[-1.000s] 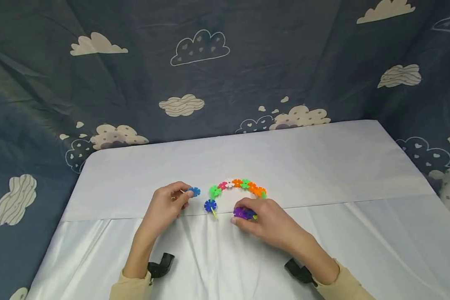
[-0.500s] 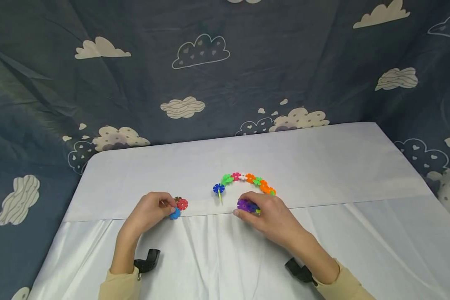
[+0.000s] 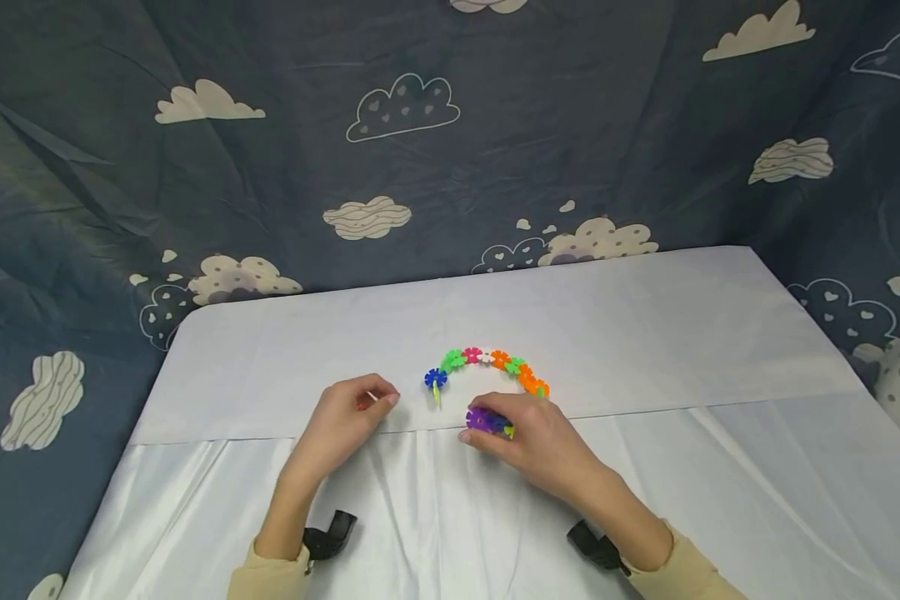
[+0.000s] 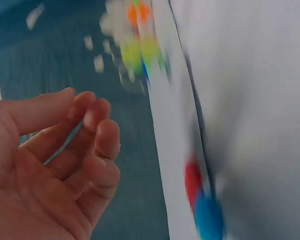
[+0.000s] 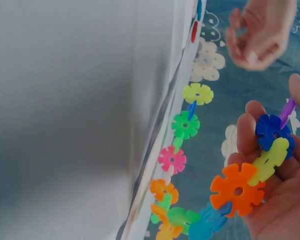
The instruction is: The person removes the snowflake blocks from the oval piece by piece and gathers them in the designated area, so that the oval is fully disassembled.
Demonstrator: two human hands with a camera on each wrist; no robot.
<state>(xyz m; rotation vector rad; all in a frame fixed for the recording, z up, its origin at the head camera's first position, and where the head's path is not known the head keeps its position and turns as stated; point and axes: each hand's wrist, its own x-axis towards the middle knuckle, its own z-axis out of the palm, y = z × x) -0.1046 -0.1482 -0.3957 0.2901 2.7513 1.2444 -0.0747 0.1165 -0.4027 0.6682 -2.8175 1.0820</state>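
Observation:
My right hand grips one end of a curved chain of slotted snowflake discs. Between its thumb and fingers is the purple disc; a dark blue disc and a yellow one lie against the fingers. From there the chain arcs round through orange, green, white and pink to a blue disc and a yellow end disc. To its left, my left hand is raised with loosely curled fingers, nothing between them in the left wrist view. Below it lie a red disc and a light blue disc.
A white cloth covers the table, with a seam running across it. Behind and at both sides hangs a dark cloud-print curtain. Each wrist carries a black camera mount.
The left hand carried the light blue disc down to the left beside the red one, let it go, then moved back right and up. The right hand keeps its hold; the chain's free end shifted away.

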